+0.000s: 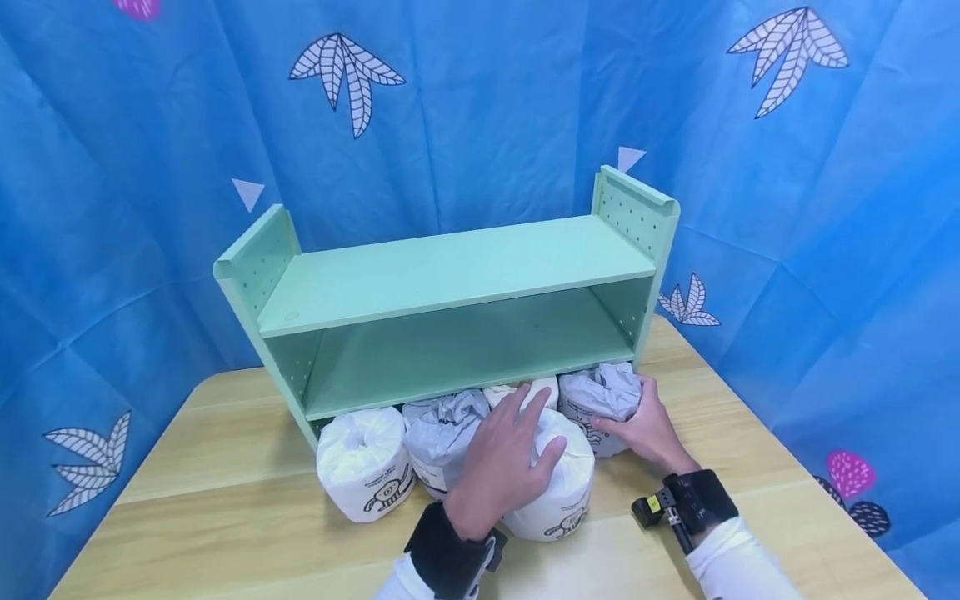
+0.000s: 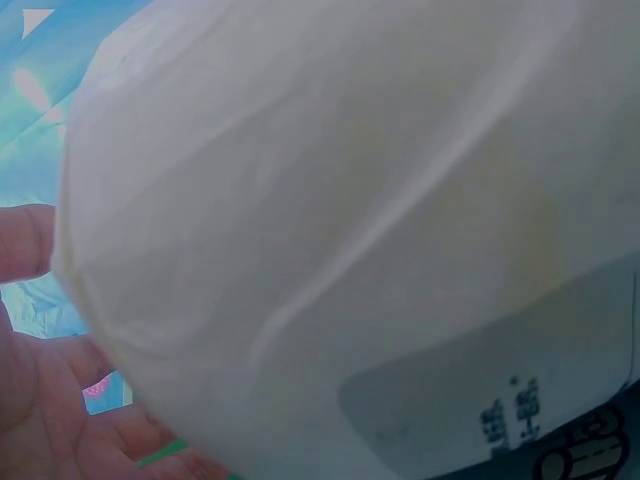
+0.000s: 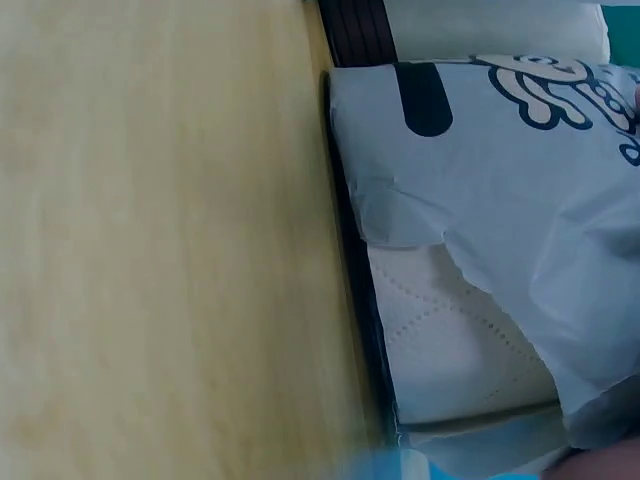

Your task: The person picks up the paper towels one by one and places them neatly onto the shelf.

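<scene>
Several paper-wrapped toilet rolls stand along the front of a green shelf (image 1: 442, 267). At the right end, my right hand (image 1: 652, 425) grips a grey-wrapped toilet roll (image 1: 581, 412), thumb in front and fingers round its far side. Its torn wrapper (image 3: 500, 180) bares dotted white paper in the right wrist view. My left hand (image 1: 502, 462) lies over the left side of a white-wrapped toilet roll (image 1: 562, 467), fingers extended and spread; firm contact is unclear. That white roll (image 2: 300, 220) fills most of the left wrist view, with the fingers at its left edge.
Left of my left hand stand another white roll (image 1: 363, 462) and a grey-wrapped roll (image 1: 442, 433). A further pale roll (image 1: 551, 392) is partly hidden behind my left fingers. The wooden table (image 1: 225, 517) meets a blue patterned curtain (image 1: 487, 108) behind the shelf.
</scene>
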`<state>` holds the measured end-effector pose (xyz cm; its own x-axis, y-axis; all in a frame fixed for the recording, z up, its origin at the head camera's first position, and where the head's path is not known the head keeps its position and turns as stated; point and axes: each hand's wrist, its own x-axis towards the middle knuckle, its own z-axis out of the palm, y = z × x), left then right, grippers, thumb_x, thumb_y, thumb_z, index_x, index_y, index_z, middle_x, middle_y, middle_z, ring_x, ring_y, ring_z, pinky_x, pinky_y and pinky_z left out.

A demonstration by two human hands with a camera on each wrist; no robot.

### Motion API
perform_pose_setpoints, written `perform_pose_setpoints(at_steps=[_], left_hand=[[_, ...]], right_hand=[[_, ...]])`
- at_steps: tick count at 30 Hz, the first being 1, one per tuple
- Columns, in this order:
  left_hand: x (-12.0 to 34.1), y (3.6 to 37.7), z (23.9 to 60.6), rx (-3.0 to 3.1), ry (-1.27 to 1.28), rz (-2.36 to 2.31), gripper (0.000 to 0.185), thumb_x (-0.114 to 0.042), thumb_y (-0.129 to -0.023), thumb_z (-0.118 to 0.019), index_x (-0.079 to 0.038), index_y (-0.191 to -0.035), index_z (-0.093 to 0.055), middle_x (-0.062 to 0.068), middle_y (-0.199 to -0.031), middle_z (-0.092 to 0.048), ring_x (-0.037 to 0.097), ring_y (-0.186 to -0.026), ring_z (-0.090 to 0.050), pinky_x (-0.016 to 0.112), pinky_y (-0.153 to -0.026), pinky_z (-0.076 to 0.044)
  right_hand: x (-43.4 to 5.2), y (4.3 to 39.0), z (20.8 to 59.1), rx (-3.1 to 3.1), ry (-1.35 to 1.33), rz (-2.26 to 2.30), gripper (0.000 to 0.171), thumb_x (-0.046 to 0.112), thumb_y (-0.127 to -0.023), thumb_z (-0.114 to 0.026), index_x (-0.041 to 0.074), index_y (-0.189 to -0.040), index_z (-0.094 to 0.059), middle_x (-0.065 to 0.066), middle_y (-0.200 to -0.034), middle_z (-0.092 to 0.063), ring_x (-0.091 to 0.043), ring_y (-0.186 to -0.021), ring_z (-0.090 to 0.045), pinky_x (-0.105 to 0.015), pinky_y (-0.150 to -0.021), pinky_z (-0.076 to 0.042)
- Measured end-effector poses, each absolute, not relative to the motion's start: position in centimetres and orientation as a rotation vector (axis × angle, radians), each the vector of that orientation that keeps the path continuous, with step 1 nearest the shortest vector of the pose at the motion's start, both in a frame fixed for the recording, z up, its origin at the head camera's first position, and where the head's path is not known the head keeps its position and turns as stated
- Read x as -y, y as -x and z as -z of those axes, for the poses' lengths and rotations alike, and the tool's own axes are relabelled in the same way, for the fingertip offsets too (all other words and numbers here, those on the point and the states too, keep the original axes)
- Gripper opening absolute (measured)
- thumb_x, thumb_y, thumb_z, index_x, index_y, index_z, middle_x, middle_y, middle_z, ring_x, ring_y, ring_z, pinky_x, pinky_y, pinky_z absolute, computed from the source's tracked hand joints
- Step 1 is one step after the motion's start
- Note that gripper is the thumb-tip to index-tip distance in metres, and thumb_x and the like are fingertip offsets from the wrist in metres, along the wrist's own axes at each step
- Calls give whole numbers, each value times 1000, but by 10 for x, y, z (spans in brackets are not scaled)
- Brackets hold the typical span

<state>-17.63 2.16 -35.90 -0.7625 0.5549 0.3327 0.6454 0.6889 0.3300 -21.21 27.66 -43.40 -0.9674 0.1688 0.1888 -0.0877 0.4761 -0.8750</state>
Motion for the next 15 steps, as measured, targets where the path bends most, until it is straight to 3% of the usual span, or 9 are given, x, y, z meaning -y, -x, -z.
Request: perform_pose_setpoints(at_steps=[15], left_hand=[[-19, 177, 360, 2663, 955, 644, 62, -46, -98, -42, -14, -151, -33, 18, -152, -34, 32, -138, -33, 53, -109, -31]], right_hand=[[-284, 207, 433, 2432, -26, -1506, 104, 10, -66, -85, -1, -144, -16, -32, -134, -38, -46, -121, -42, -62, -104, -30]])
